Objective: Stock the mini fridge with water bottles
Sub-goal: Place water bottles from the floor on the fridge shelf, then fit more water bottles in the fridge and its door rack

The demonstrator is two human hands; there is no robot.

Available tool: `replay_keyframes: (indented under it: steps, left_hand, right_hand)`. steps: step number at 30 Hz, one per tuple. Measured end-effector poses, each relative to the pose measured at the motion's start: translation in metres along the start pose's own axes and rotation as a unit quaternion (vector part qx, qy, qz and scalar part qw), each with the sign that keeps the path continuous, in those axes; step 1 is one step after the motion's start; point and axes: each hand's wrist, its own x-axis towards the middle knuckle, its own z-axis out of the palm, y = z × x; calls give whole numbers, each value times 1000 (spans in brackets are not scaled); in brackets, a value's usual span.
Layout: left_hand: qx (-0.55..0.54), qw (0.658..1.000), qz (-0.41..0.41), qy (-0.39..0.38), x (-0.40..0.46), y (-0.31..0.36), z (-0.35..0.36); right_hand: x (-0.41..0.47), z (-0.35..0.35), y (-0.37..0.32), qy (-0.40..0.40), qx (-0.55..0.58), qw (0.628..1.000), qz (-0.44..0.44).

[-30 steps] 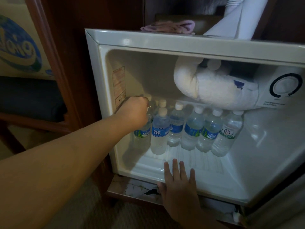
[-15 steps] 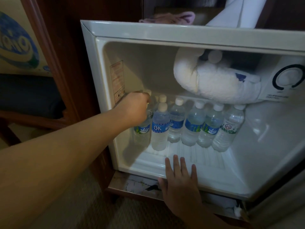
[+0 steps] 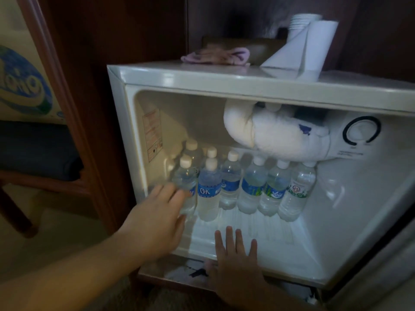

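Fridge floor (image 3: pixel 258 232) front bare; left hand (image 3: pixel 157 221) spread (blurred), right hand (image 3: pixel 235 265) flat on lip.

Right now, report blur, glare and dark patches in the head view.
Head view: left hand smeared by motion blur; right hand sharper; glare streak on the fridge top; wooden cabinet in deep shadow; wide-angle bend along the frame edges; bottle labels soft except the OK bottle.

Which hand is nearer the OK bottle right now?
Left. The left hand sits just left of the OK bottle, fingers by its neighbour; the right hand rests lower, on the fridge's front lip.
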Motion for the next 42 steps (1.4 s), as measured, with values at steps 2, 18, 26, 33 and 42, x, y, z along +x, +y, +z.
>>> replay_keyframes:
  steps: [2, 18, 26, 33, 42]
  left_hand:
    - [-21, 999, 1, -27, -3, -2, -11]
    - [-190, 956, -203, -95, 2, 33, -263]
    - [-241, 934, -234, -122, 16, 62, -439]
    - [-235, 936, -226, -131, 50, 94, -598]
    - [-232, 949, -194, -86, 118, 119, -679]
  right_hand:
    - [10, -49, 3, -155, 47, 986, 26]
    - [-139, -379, -70, -166, 191, 962, 106]
    - [-197, -560, -95, -103, 207, 970, 79]
    - [-244, -740, -83, -69, 238, 965, 81]
    - [-241, -838, -34, 34, 236, 969, 69]
